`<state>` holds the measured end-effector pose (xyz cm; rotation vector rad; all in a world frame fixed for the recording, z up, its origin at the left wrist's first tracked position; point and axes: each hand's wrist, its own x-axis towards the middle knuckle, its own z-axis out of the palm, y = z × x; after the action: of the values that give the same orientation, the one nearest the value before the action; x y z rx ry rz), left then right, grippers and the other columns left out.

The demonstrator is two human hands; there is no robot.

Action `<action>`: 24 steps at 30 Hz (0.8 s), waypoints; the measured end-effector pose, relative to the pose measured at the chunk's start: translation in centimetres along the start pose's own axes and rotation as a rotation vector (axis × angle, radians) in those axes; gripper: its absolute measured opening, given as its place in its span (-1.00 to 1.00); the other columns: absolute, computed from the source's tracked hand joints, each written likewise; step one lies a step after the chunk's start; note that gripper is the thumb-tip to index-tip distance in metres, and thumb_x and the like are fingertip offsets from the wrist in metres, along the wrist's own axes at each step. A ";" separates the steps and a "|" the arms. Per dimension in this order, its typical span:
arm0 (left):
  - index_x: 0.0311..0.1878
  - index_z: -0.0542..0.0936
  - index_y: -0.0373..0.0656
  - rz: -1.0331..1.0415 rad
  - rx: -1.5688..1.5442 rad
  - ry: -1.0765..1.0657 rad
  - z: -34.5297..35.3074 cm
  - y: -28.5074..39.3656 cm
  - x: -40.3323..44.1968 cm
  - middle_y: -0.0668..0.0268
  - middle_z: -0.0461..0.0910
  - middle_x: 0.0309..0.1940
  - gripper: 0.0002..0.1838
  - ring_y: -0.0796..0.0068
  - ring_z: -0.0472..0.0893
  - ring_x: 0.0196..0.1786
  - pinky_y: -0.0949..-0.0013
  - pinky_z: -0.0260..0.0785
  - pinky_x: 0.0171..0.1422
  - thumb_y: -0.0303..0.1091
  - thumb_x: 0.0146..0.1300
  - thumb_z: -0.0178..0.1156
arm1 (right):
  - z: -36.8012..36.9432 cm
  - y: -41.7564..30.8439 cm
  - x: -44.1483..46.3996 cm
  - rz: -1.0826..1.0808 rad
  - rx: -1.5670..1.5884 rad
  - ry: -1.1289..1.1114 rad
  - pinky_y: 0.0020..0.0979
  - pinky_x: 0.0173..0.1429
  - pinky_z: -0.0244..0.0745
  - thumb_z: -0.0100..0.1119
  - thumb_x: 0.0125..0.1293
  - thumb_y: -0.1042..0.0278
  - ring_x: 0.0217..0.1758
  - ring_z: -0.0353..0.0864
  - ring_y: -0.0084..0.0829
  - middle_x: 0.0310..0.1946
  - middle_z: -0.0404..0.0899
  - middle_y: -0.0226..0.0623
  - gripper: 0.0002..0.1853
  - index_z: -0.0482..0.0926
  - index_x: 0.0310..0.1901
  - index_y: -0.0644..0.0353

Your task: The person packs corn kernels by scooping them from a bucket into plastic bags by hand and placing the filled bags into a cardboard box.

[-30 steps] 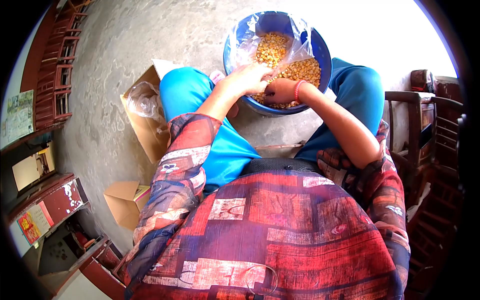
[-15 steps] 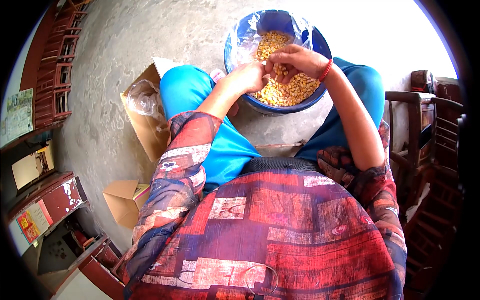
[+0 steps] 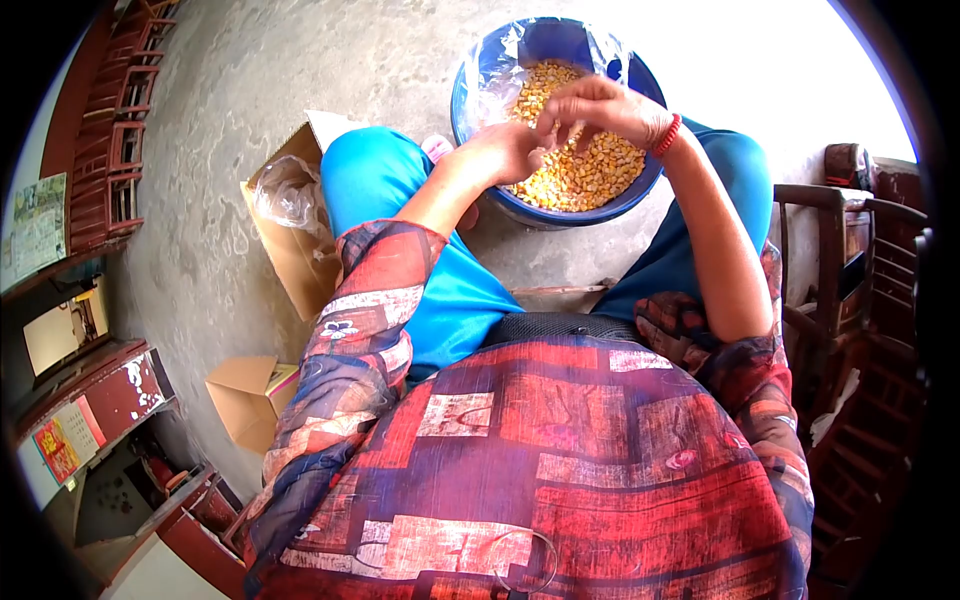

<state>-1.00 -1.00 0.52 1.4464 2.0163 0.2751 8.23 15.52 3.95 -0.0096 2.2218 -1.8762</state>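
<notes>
Yellow corn kernels lie in a blue tub between my knees, with clear plastic film along its inner left side. My left hand is over the tub's near left part, its fingers curled together; what they hold is hidden. Just right of it, my right hand, with a red band at the wrist, hovers over the kernels. Its fingers are bent and pinched close to my left fingertips, and what is between them is too small to make out.
At the left, an open cardboard box holds clear plastic, and a smaller box stands nearer. Wooden chairs are close on the right. Dark red furniture lines the far left.
My right hand has come up out of the kernels, where it was dug in, to beside my left fingertips. Kernels seen in its fingers half a second ago no longer show clearly. My left hand has hardly moved.
</notes>
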 end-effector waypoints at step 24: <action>-0.21 0.55 -0.10 0.090 0.057 0.075 0.7 -0.9 1.0 0.07 0.56 -0.32 -0.77 0.02 0.54 -0.22 0.13 0.40 -0.15 -0.40 0.07 -0.03 | 3.7 4.8 1.4 0.403 -0.139 -0.383 -0.48 -0.44 0.58 0.00 0.22 0.35 -0.48 0.60 -0.45 -0.50 0.56 -0.18 -0.76 0.49 -0.25 0.39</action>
<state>-1.51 -0.60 -0.81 1.5863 2.0356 0.3166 8.21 12.56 -1.51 0.0481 1.9141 -1.3748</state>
